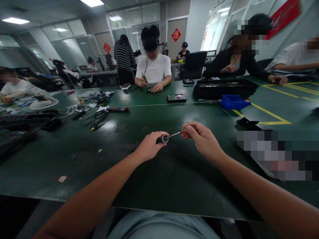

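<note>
Both my hands are raised over the dark green table [139, 179], close together near its middle. My left hand [149, 146] is closed around a small round metal part [164, 138], its ring-shaped end facing me. My right hand [203, 139] pinches the handle of a thin screwdriver [174, 134], whose slim shaft points left and reaches the round part. The two hands are a short gap apart, joined by the shaft.
A blue tray [234, 101] and a black flat case [224, 88] lie at the far right. A hard drive [176, 98] sits beyond my hands. Black cables [96, 119] lie to the left. A person in white [154, 69] works opposite; others sit around.
</note>
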`<action>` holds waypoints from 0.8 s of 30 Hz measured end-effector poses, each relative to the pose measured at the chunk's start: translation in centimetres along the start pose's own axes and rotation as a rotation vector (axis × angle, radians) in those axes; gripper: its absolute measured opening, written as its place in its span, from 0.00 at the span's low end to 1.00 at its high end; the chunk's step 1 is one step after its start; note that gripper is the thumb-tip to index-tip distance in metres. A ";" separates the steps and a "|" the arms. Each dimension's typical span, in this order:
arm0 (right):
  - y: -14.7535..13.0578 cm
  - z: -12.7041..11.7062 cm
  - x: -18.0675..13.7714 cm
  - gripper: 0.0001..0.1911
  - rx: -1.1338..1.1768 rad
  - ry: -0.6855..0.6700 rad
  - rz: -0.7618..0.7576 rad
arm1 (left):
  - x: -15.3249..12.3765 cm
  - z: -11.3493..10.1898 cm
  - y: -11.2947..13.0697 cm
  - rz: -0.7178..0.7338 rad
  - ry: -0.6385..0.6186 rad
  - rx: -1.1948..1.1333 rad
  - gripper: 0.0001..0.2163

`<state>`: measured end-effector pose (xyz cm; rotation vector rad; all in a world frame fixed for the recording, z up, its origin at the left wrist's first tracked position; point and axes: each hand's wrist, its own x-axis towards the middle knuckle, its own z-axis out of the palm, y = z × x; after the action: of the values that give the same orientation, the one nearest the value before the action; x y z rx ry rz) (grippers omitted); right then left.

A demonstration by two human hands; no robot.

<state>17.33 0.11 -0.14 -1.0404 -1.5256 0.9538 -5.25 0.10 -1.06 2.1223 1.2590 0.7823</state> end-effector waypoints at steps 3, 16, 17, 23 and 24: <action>-0.3 0.1 -0.2 0.13 -0.059 0.024 -0.034 | 0.0 0.2 -0.3 -0.012 0.026 -0.013 0.17; -1.8 -0.2 -1.4 0.12 -0.528 0.104 -0.260 | 0.1 0.0 -0.5 0.040 0.057 0.051 0.18; -1.9 -0.1 -1.5 0.11 -0.521 0.094 -0.273 | 0.1 0.1 -0.5 0.043 0.058 0.060 0.18; -1.9 0.1 -1.7 0.09 -0.533 -0.008 -0.352 | 0.2 0.0 -0.7 0.072 0.061 0.081 0.17; -1.9 0.1 -1.7 0.10 -0.547 -0.011 -0.344 | 0.2 0.0 -0.8 0.078 0.062 0.082 0.17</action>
<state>17.11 -2.12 1.07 -1.0901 -1.9523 0.3039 -5.57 0.64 -1.58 2.2402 1.2671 0.8493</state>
